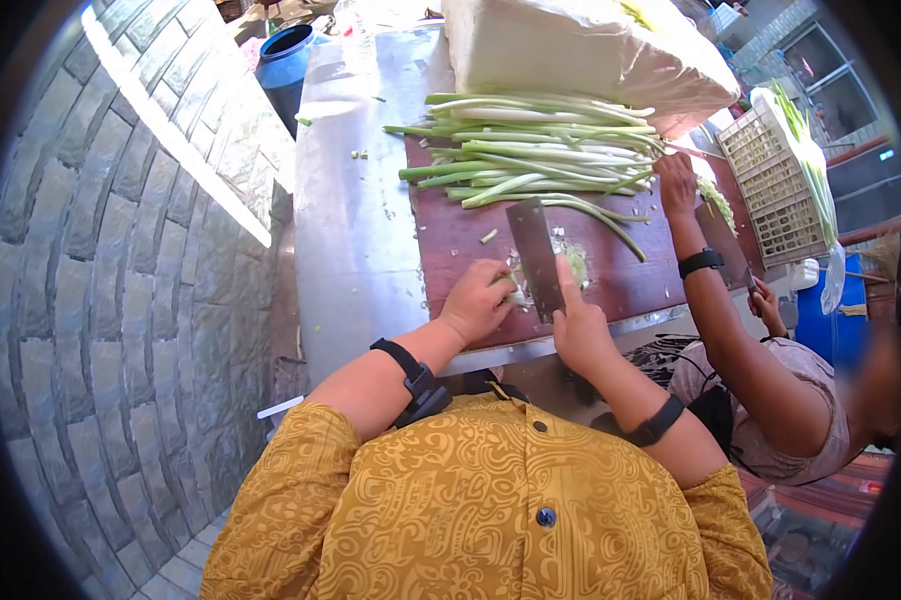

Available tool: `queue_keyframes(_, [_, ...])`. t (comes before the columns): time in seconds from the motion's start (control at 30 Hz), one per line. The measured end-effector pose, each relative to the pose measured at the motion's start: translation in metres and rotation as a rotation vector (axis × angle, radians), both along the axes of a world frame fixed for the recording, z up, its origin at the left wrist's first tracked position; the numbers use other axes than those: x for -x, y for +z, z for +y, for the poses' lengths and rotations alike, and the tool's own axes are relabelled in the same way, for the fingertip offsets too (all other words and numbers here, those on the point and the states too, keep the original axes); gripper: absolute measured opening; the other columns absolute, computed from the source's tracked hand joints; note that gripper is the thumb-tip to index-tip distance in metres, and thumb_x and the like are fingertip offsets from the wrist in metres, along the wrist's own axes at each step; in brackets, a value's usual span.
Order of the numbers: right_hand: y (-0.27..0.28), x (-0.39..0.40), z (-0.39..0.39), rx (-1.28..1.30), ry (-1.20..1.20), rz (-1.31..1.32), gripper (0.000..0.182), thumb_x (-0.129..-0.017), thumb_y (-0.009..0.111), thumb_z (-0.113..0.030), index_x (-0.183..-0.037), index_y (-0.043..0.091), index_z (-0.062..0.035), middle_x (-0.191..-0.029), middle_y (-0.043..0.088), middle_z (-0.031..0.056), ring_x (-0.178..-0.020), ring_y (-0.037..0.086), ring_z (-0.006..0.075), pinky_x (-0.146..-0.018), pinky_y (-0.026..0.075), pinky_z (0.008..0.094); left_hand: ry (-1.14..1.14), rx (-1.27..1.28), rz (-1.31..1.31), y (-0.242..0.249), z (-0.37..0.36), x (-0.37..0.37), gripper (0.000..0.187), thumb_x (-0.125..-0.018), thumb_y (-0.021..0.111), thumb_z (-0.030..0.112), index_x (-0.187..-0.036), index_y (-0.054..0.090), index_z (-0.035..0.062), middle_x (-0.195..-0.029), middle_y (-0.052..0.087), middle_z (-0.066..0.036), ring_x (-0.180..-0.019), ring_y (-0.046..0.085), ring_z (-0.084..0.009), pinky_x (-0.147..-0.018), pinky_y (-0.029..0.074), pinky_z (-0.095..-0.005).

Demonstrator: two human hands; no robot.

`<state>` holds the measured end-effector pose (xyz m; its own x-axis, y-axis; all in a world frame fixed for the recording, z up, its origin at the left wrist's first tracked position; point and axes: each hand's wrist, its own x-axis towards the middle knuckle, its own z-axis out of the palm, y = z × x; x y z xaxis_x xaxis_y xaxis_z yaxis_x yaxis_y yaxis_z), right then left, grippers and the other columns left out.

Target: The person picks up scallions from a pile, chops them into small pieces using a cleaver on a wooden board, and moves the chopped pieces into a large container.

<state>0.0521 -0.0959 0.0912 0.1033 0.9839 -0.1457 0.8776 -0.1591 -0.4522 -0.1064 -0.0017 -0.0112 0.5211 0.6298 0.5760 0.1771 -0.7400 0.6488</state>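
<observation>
My right hand (584, 335) grips a cleaver (537, 262) by its handle, the index finger laid along the wide blade. The blade stands over the reddish-brown cutting board (626, 285). Just left of it, my left hand (478, 300) has its fingers curled round pale green onion stalks (514, 290), cut ends showing close to the blade. Chopped green onion (577, 258) lies in a small heap right of the cleaver. Beyond my hands, a row of long whole green onions (541, 150) lies across the board's far side.
To the right, a co-worker's hand (678, 182) reaches to the onion ends; their other hand (768, 306) holds a second cleaver (723, 240). A white wrapped block (571, 50) sits behind the onions. A plastic crate (776, 175), a blue barrel (289, 62) and a brick wall (121, 280) surround the metal table (361, 230).
</observation>
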Motion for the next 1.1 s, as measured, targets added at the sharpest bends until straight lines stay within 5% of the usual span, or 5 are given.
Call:
queue_keyframes(0.57, [0.007, 0.016, -0.005, 0.252, 0.084, -0.063, 0.083, -0.08, 0.048, 0.001, -0.149, 0.006, -0.0146, -0.066, 0.059, 0.0279, -0.063, 0.058, 0.0473, -0.063, 0.046, 0.0533, -0.013, -0.019, 0.047, -0.012, 0.001, -0.004, 0.019, -0.064, 0.071, 0.003, -0.08, 0.062, 0.0042, -0.091, 0.059, -0.009, -0.089, 0.056, -0.0299, -0.079, 0.049, -0.0373])
queue_keyframes(0.77, [-0.033, 0.016, 0.025, 0.158, 0.051, -0.04, 0.091, -0.076, 0.052, 0.001, -0.149, 0.0, -0.013, -0.069, 0.061, 0.0269, -0.066, 0.061, 0.0457, -0.063, 0.048, 0.0512, -0.032, 0.011, 0.053, -0.009, 0.001, -0.003, 0.012, -0.068, 0.063, 0.002, -0.079, 0.061, 0.0063, -0.091, 0.058, -0.008, -0.088, 0.055, -0.0284, -0.08, 0.048, -0.0356])
queue_keyframes(0.97, [-0.067, -0.006, 0.014, -0.05, -0.306, 0.284, 0.084, -0.081, 0.051, -0.003, -0.149, 0.002, -0.012, -0.08, 0.062, 0.0302, -0.074, 0.061, 0.0469, -0.068, 0.048, 0.0505, -0.034, 0.001, -0.005, -0.01, 0.0, -0.002, 0.016, -0.067, 0.071, 0.002, -0.08, 0.061, 0.0042, -0.088, 0.058, -0.008, -0.089, 0.057, -0.0279, -0.08, 0.048, -0.0354])
queue_keyframes(1.1, [-0.038, -0.006, 0.007, -0.058, -0.188, 0.243, 0.084, -0.08, 0.052, -0.002, -0.149, 0.004, -0.0112, -0.08, 0.061, 0.0308, -0.074, 0.059, 0.0483, -0.068, 0.047, 0.0513, -0.032, 0.105, -0.006, -0.008, 0.001, -0.002, 0.024, -0.065, 0.075, 0.004, -0.085, 0.061, 0.0049, -0.095, 0.057, -0.009, -0.094, 0.057, -0.0281, -0.082, 0.048, -0.0359])
